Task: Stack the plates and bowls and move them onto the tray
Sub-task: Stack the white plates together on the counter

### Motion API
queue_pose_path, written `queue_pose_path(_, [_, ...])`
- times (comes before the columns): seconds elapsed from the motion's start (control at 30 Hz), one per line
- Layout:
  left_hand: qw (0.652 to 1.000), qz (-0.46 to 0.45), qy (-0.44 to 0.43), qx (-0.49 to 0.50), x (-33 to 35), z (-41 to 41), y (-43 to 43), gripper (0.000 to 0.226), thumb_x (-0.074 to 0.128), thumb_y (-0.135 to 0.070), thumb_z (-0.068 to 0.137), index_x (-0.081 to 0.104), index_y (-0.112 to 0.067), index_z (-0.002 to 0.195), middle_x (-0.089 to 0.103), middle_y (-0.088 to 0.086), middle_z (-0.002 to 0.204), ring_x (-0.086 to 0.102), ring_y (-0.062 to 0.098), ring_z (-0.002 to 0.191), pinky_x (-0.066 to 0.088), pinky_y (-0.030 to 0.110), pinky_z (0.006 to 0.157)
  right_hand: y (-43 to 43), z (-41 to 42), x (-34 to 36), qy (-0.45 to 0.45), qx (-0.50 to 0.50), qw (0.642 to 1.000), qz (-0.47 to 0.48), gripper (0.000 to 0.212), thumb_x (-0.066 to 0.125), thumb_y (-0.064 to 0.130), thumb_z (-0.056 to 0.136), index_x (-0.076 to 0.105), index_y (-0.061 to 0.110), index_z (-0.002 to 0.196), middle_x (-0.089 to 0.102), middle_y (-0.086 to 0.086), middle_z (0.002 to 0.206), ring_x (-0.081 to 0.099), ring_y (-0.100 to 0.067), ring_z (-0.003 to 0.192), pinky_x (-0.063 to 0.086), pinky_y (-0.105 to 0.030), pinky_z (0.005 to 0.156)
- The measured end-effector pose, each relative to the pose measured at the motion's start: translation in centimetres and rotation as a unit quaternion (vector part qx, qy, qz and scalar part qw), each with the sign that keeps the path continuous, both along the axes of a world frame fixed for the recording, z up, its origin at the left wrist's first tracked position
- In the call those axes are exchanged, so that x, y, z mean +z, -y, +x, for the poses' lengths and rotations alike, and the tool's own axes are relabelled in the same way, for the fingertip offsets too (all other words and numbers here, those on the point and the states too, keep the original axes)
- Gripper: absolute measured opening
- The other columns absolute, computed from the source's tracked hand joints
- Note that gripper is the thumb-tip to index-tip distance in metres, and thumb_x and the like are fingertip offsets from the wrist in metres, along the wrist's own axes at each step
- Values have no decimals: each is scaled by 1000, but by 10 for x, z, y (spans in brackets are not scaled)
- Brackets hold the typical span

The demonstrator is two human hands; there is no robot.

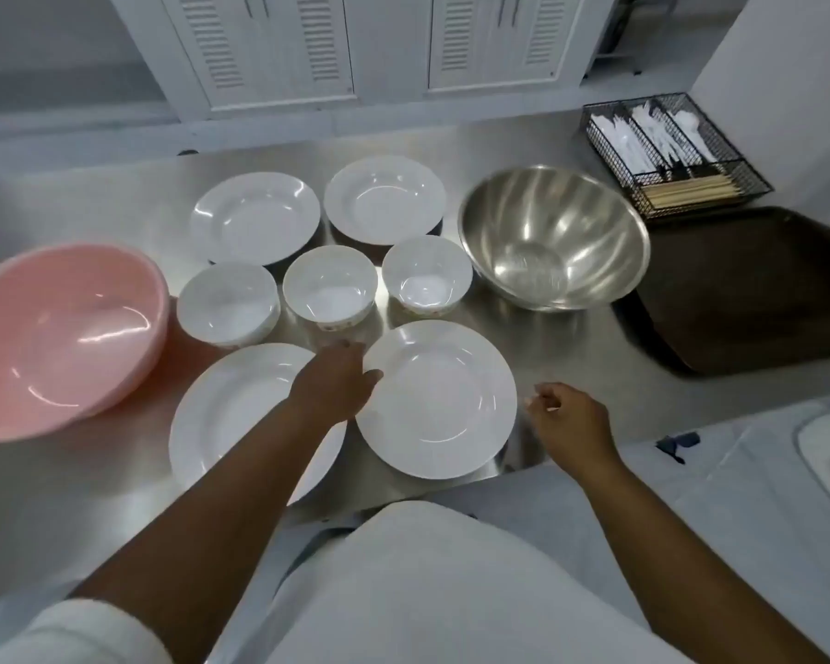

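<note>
Several white plates lie on the steel counter: a near-right plate (pixel 444 404), a near-left plate (pixel 233 414), a far-left plate (pixel 255 218) and a far-right plate (pixel 384 201). Three small white bowls (pixel 228 301) (pixel 329 285) (pixel 425 275) sit in a row between them. My left hand (pixel 336 381) reaches over the near-left plate and grips the left rim of the near-right plate, thumb on top. My right hand (pixel 566 419) hovers just right of that plate, fingers loosely curled, holding nothing. The dark brown tray (pixel 758 328) lies at the right.
A large pink plastic bowl (pixel 63 337) stands at the left. A big steel mixing bowl (pixel 554 237) sits between the plates and the tray. A black wire caddy (pixel 667 151) with cutlery and chopsticks is behind the tray. White cabinets stand beyond the counter.
</note>
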State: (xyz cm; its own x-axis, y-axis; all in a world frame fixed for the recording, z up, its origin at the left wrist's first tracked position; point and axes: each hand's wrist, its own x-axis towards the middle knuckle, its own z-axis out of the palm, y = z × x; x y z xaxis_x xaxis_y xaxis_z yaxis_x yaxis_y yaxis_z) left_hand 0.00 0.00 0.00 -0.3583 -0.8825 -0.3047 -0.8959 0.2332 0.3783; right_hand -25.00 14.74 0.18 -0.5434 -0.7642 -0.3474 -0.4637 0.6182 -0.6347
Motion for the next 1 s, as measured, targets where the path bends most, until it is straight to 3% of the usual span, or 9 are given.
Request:
queue_pose_path(0.1, [1000,2,29,6,-10,-5,4,42,57,-37,94,56,-14,128,64,8,128,61,30,117,49,45,99,1,5,-6,42,-29,999,18,43,66,26,91,60,9,131,68,-10,123,65,-27,110,50,-38,102])
queue_pose_path(0.2, [999,13,39,16,-14,-8,5,38,57,-33,94,57,-12,126,62,10,127,61,31,114,50,45,98,-1,14,-11,70,-33,997,30,42,71,23,88,63,8,127,70,-6,110,70,-25,97,58,-43,93])
queue_pose_path(0.47, [998,-19,-24,55,-18,-4,5,30,56,-14,93,61,-7,122,61,14,124,59,32,115,44,37,99,-1,18,-13,61,-38,997,16,28,71,7,87,68,10,114,65,6,83,67,-12,73,60,-31,80])
queue_pose_path(0.57, [994,-25,-61,82,-15,9,2,29,58,-12,91,64,-12,120,64,12,121,61,30,111,46,35,96,0,19,-9,48,-31,998,-1,30,70,6,86,68,11,116,64,9,81,63,-6,68,52,-9,61])
queue_pose_path(0.63, [992,-32,-76,100,-11,23,-2,30,60,-12,89,65,-14,119,64,10,116,61,29,108,47,34,93,2,24,-6,48,-20,999,-14,33,71,5,87,67,12,119,65,7,83,62,-4,70,44,-2,48])
queue_pose_path(0.77, [983,-46,-89,155,0,59,-14,32,64,-12,88,65,-13,120,65,9,113,61,24,100,45,30,91,15,46,-1,75,9,996,-38,35,71,5,87,65,13,121,68,2,91,66,-9,79,50,-5,55])
queue_pose_path(0.87, [973,-47,-93,206,5,96,-22,33,66,-11,87,65,-14,119,65,6,107,58,19,90,42,25,85,33,71,0,98,43,993,-41,37,71,6,87,66,15,123,70,-1,98,71,-20,86,62,-25,72])
queue_pose_path(1.0, [957,-44,-87,273,4,149,-32,31,68,-10,83,67,-15,114,65,3,99,59,20,86,51,32,83,57,111,-5,102,112,988,-39,39,70,4,87,66,17,124,67,-1,92,70,-19,84,58,-17,64])
